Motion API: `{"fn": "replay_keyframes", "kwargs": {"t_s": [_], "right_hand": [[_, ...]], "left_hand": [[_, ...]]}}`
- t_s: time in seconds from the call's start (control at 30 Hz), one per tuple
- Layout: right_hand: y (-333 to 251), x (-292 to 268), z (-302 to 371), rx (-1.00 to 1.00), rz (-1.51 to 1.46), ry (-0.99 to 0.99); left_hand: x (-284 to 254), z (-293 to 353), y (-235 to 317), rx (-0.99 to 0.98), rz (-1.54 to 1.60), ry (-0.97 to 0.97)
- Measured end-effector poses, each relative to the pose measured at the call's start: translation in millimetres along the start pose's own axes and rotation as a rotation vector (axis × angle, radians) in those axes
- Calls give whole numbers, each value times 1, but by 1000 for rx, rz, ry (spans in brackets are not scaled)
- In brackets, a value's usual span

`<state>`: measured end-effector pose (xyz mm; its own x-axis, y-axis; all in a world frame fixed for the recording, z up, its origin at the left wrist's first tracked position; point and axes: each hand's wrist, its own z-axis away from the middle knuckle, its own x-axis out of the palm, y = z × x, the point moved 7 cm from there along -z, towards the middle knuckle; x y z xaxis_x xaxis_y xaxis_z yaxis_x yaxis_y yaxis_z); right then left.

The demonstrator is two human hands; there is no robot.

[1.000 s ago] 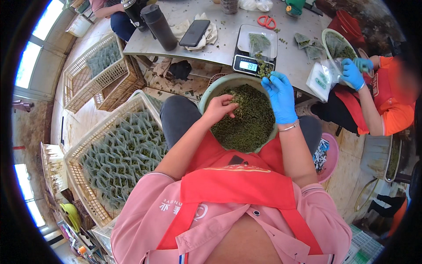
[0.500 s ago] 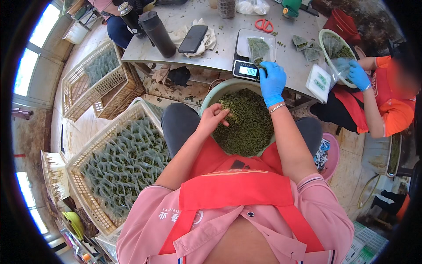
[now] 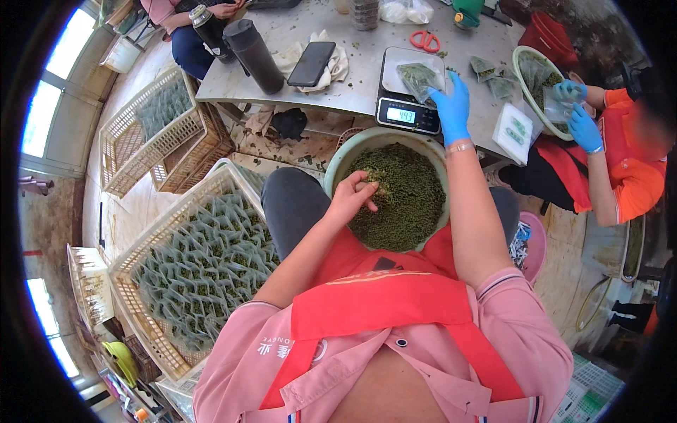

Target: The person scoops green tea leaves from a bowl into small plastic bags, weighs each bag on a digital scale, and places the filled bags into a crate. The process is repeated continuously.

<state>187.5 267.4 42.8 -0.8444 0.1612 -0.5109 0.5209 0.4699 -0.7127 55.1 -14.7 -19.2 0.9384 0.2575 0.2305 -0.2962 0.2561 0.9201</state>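
My bare left hand (image 3: pixel 355 194) is over a pale green basin (image 3: pixel 334 168) of small green, bead-like plant bits (image 3: pixel 405 204). Its fingers are curled together; anything they hold is hidden. In a blue glove, my right hand (image 3: pixel 452 107) has its thumb and fingers apart. It is at the right edge of a digital scale (image 3: pixel 427 121), the thumb close to a clear bag of green bits (image 3: pixel 417 79) lying tilted on the pan. Whether the thumb touches the bag I cannot tell. The scale's display is lit.
A cream crate (image 3: pixel 128 271) of several filled bags stands at left. The metal table (image 3: pixel 367 60) holds a dark tumbler (image 3: pixel 252 56), phone (image 3: pixel 312 63), red scissors (image 3: pixel 425 40) and small filled bags (image 3: pixel 501 86). At right a blue-gloved co-worker (image 3: pixel 613 148) handles a bag by another basin (image 3: pixel 520 74).
My right hand has moved right and its fingers have spread, away from the bag's top. The bag has slumped on the pan and the display reading has changed. My left hand stays over the basin.
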Motion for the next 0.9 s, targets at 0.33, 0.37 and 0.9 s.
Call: {"fn": "replay_keyframes", "kwargs": {"t_s": [0.33, 0.37, 0.9], "right_hand": [[-41, -17, 187, 687, -898, -849], [-31, -19, 188, 696, -876, -839], [-29, -7, 77, 527, -759, -286]], "left_hand": [[31, -27, 13, 66, 152, -42], [34, -28, 16, 80, 114, -42], [20, -22, 3, 1, -48, 3]]}}
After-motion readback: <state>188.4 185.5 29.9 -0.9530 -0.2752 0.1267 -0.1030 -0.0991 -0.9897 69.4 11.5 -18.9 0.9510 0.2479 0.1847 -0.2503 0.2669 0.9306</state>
